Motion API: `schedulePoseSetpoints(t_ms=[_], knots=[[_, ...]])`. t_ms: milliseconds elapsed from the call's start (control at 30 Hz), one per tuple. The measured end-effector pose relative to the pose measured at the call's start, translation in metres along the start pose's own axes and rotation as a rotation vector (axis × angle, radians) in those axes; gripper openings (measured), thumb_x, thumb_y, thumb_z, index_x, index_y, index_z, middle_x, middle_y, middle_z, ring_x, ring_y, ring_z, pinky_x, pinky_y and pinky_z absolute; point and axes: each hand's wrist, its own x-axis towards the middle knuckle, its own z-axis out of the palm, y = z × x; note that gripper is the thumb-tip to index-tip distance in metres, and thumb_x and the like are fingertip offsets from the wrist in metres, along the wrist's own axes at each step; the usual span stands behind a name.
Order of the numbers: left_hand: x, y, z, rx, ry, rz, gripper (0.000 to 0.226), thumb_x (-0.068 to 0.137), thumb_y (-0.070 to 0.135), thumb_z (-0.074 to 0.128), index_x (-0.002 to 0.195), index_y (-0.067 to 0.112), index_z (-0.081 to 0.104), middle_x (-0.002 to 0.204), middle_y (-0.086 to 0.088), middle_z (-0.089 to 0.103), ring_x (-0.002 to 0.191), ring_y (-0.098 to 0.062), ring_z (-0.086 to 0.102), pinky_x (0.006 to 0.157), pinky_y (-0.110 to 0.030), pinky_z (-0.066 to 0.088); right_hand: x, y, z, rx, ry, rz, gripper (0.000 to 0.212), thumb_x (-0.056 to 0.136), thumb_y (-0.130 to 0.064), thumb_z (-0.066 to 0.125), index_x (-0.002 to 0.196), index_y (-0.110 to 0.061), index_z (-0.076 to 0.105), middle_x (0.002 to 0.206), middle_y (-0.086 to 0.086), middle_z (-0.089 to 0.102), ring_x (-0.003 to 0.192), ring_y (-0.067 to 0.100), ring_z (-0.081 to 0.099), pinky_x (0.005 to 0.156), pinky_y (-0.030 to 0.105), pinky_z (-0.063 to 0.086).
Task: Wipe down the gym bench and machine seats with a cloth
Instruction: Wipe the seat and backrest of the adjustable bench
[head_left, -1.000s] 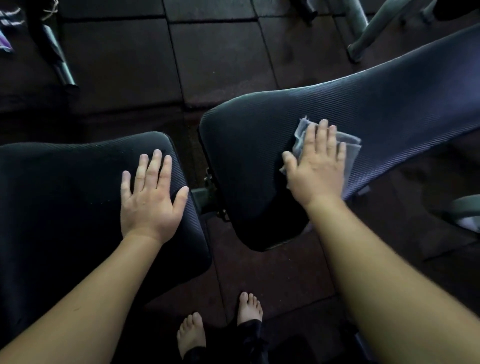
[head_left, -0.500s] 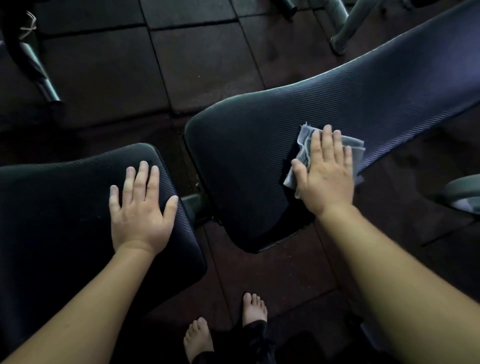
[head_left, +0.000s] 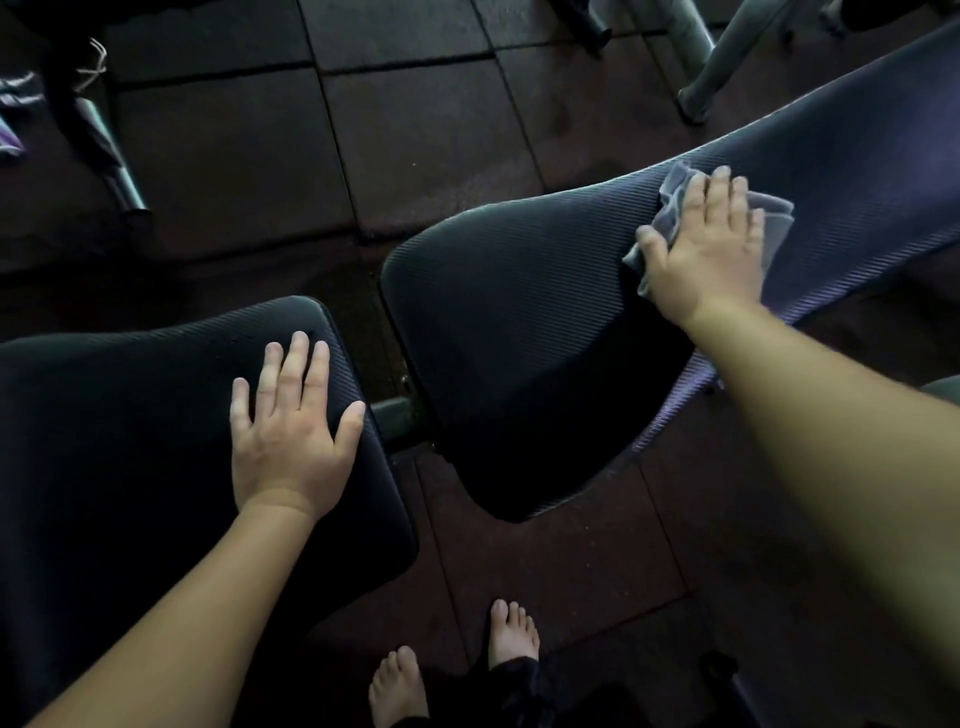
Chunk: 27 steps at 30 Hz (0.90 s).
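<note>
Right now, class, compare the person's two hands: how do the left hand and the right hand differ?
The left hand rests bare on the seat pad; the right hand presses a grey cloth onto the long back pad. The left hand lies nearer the person, the right hand reaches farther out. Both lie flat, palm down, fingers straight.

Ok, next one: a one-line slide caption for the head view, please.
Right hand presses a grey cloth on the long bench pad while the left hand rests on the seat pad.
</note>
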Motion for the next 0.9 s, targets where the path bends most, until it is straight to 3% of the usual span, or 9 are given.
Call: schedulePoseSetpoints(t_ms=[67,233,300,567,700,900], knots=[[0.000,0.000,0.000,-0.002,0.000,-0.001,0.077,0.101,0.061,0.027,0.165,0.019,0.023,0.174,0.001,0.011,0.161,-0.022,0.006,0.128,-0.055,0.008,-0.018,-0.030,0.009,0.024,-0.020,-0.085,0.088,0.097,-0.064,0.031,0.165,-0.010,0.014,0.173,0.014,0.004,0.160,0.030,0.000,0.129,0.050,0.002],[0.000,0.000,0.000,-0.010,-0.004,-0.003,0.077,0.100,0.061,0.029,0.164,0.019,0.025,0.174,0.000,0.014,0.161,-0.023,0.008,0.128,-0.055,0.008,-0.120,-0.064,0.042,-0.091,-0.159,-0.729,0.090,0.095,-0.067,0.033,0.165,-0.013,0.015,0.173,0.009,0.006,0.160,0.026,0.002,0.129,0.047,0.008],[0.000,0.001,0.000,-0.016,-0.012,-0.006,0.077,0.100,0.061,0.028,0.165,0.019,0.024,0.174,0.001,0.013,0.161,-0.022,0.008,0.128,-0.054,0.007,-0.116,-0.062,0.045,-0.098,-0.164,-0.828,0.087,0.098,-0.066,0.032,0.165,-0.014,0.015,0.173,0.006,0.007,0.160,0.023,0.003,0.129,0.045,0.009],[0.005,0.001,-0.014,-0.049,-0.124,-0.014,0.080,0.098,0.065,0.020,0.167,0.024,0.015,0.175,0.005,0.003,0.161,-0.017,-0.005,0.129,-0.049,0.000,-0.116,-0.092,0.046,0.192,-0.083,-0.652,0.057,0.099,-0.021,0.063,0.153,-0.009,0.047,0.164,0.008,0.037,0.156,0.025,0.026,0.127,0.043,0.013],[0.001,-0.010,-0.026,-0.124,-0.158,-0.003,0.073,0.104,0.060,0.028,0.166,0.025,0.016,0.175,0.004,0.002,0.161,-0.017,-0.006,0.130,-0.046,-0.001,-0.129,-0.139,0.039,0.361,-0.135,-0.568,0.051,0.102,-0.017,0.059,0.152,-0.008,0.049,0.162,0.009,0.041,0.155,0.023,0.029,0.128,0.041,0.017],[-0.022,-0.060,-0.037,-0.108,-0.147,-0.063,0.073,0.105,0.059,0.032,0.167,0.024,0.014,0.175,0.005,0.001,0.161,-0.017,-0.007,0.130,-0.046,-0.001,-0.170,-0.240,0.037,0.547,-0.193,-0.590,0.054,0.104,-0.020,0.057,0.155,-0.010,0.044,0.165,0.007,0.037,0.155,0.021,0.028,0.126,0.041,0.026]])
